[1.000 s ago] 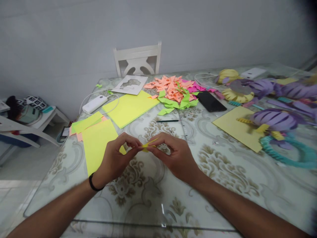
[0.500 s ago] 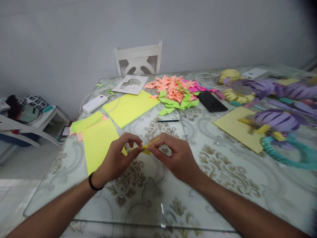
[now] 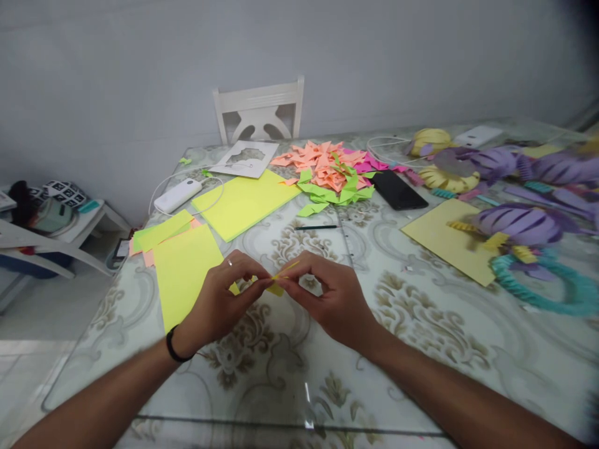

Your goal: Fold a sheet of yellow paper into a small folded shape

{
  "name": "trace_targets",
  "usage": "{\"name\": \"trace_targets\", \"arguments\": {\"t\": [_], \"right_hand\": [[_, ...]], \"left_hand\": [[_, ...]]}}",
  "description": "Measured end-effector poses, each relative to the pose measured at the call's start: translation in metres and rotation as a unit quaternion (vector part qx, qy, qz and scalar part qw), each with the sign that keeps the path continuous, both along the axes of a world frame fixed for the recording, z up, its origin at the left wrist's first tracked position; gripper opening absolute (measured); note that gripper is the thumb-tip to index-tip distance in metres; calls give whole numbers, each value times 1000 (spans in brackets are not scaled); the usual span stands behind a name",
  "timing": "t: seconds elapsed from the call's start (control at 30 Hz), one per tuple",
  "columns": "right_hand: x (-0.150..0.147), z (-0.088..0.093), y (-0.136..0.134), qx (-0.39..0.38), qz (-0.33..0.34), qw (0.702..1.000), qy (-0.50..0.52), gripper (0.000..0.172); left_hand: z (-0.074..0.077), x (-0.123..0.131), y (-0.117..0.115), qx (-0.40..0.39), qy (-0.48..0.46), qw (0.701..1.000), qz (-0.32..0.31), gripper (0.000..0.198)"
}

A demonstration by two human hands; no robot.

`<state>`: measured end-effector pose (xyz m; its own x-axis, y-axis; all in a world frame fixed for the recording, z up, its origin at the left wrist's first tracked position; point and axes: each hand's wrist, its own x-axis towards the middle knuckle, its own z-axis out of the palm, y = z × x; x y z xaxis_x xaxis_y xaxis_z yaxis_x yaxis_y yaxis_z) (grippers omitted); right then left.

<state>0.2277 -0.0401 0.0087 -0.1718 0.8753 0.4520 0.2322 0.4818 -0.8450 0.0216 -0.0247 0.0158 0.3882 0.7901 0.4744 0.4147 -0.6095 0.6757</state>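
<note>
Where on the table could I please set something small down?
Bare table shows between the left forearm and right forearm, and between the right forearm, pale yellow sheet and teal ring. It is crowded around the purple ornament at right, the folded-paper pile behind, and bright yellow sheets at left.

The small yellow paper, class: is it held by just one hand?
No, the left hand and the right hand both pinch the small yellow paper between thumb and finger.

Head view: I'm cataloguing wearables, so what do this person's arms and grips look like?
Both forearms are sleeveless. A black band circles the left wrist, and a small silvery glint, perhaps a ring, shows on the left grip. The right grip is bare.
</note>
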Motion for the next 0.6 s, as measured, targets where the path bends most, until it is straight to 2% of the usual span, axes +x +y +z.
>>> {"name": "trace_targets", "arguments": {"t": [0.03,0.13,0.17,0.2,0.3,0.6], "right_hand": [[0,-2,0,-11,-3,1000,3,7],[-1,-5,1,-59,12,998,37,45],[-1,-6,2,-72,20,996,44,52],[-1,-5,3,-80,28,996,40,49],[0,-1,5,-68,36,997,-12,14],[0,3,4,-39,25,998,-34,25]], "left_hand": [[0,0,0,3,1,1000,0,5],[0,0,-1,12,0,1000,-3,4],[0,0,-1,14,1,1000,-5,4],[0,0,-1,16,2,1000,-8,4],[0,0,-1,15,10,1000,-15,5],[-3,-1,1,5,19,999,-37,5]]}}
